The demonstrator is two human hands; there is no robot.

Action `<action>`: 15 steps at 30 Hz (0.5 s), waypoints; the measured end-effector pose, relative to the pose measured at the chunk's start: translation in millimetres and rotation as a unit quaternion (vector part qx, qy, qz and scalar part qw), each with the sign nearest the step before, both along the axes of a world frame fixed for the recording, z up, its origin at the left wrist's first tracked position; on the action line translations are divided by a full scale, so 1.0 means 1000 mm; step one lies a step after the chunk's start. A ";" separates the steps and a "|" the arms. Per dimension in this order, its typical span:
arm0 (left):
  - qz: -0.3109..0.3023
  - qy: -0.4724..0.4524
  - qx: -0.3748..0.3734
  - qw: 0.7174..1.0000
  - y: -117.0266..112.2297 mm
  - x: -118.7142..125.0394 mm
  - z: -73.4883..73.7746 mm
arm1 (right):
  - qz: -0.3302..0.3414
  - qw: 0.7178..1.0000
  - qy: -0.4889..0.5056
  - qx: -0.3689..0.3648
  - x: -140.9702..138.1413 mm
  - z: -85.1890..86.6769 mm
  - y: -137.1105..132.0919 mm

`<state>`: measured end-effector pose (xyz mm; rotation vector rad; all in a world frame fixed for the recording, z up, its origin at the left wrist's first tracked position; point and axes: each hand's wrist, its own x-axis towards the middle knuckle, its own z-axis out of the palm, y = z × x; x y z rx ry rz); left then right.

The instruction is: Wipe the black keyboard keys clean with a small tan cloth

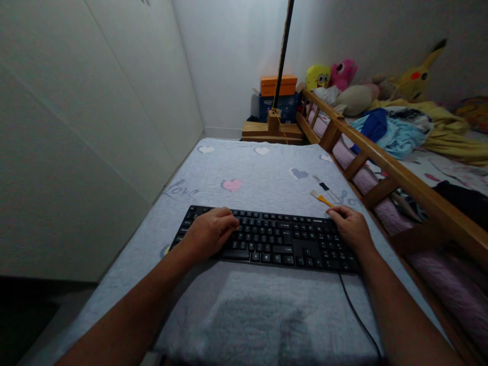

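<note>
A black keyboard [274, 241] lies across a grey bedsheet [247, 168] printed with hearts. My left hand [211, 231] sits on the left part of the keyboard, fingers curled down onto the keys. My right hand [351, 229] covers the keyboard's far right corner, its fingers bent over the top edge. The keyboard's black cable [356, 315] runs from under my right wrist toward me. Just beyond my right hand lie a small brush with an orange handle [322, 199] and a thin tool with a black grip [325, 186].
A white wall [95, 127] runs close along the left. A wooden bed rail [381, 162] borders the right, with a bed behind it holding clothes and plush toys [343, 73]. At the far end stand an orange box [278, 84], a wooden base and a dark pole [284, 46].
</note>
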<state>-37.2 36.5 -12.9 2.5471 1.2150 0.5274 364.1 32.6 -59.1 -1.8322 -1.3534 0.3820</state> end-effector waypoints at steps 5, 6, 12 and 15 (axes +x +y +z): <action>0.007 0.040 -0.013 0.999 0.002 -0.003 -0.004 | -0.002 1.000 0.004 0.002 0.000 -0.001 0.000; 0.010 0.045 -0.015 0.999 0.003 -0.005 -0.002 | -0.002 1.000 0.006 0.003 0.000 -0.001 0.000; 0.045 0.078 -0.021 0.996 0.005 -0.020 0.005 | 0.000 1.000 0.004 0.006 0.000 -0.001 0.000; 0.068 0.103 -0.028 0.992 0.006 -0.024 0.008 | 0.000 1.000 0.002 0.004 0.000 0.000 0.000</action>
